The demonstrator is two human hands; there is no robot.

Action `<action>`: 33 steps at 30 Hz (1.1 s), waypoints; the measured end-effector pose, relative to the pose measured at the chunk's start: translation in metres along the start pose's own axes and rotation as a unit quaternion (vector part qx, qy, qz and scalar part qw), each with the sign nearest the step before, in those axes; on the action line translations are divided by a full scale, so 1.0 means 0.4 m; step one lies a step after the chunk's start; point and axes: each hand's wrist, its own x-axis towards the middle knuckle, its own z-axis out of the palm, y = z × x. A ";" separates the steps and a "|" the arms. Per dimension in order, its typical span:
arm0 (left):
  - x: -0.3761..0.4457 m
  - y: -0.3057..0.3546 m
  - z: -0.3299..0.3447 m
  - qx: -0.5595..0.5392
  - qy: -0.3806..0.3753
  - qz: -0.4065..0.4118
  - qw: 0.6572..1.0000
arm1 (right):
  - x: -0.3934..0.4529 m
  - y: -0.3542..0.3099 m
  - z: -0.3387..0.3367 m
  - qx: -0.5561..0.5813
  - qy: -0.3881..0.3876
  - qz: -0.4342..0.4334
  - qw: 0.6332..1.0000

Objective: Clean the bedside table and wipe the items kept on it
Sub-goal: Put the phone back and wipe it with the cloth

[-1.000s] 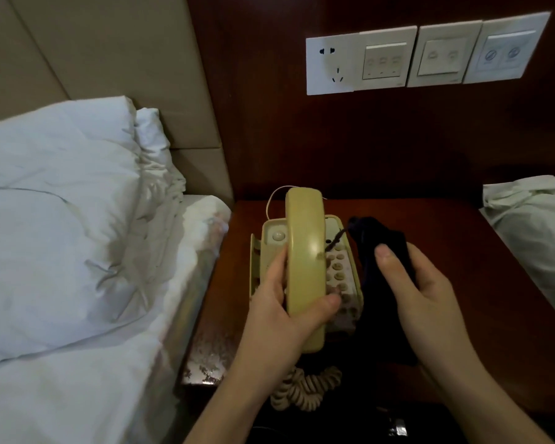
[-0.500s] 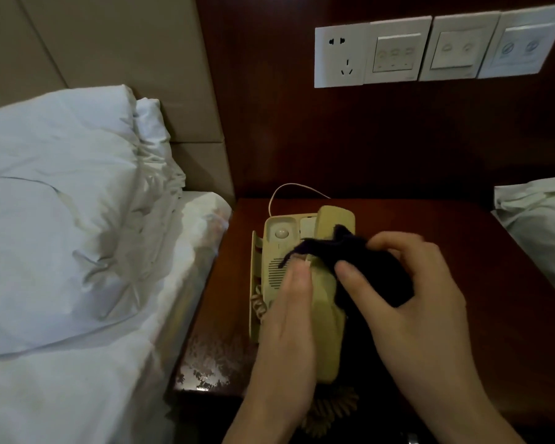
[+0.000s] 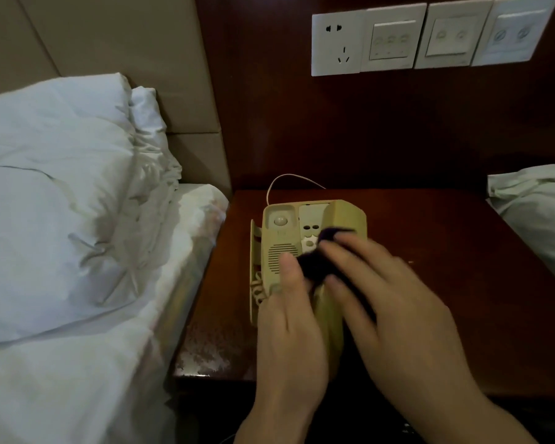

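While the cream-yellow plastic corded telephone sits on the dark red-brown wooden bedside table, its long cream-yellow handset is lifted off the cradle side and lies across the keypad side of the telephone base. This placement appears deliberate: it likely exposes the handset surface for wiping and keeps the coiled cord, at the left edge of the telephone, slack.

The left hand comes in from the near edge of the telephone. Its fingers are held together and lie along the left flank of the handset, with the thumb side toward the speaker grille. Judged from this pose, the left hand steadies the handset against the wiping force. How far the fingers curl under the handset cannot be told.

The right hand covers the right half of the telephone. Its fingers are slightly spread and press a bunched dark purple-black cloth onto the upper handset. This hand is motion-blurred, so the exact finger curl is unclear.

A thin pale line cord runs from the far edge of the telephone. White wall switch plates are mounted above the telephone, and a white pillow lies well to its left.
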 end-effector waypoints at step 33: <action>-0.023 0.012 -0.045 0.008 -0.061 0.034 0.998 | 0.061 0.055 0.004 0.234 0.056 0.160 0.957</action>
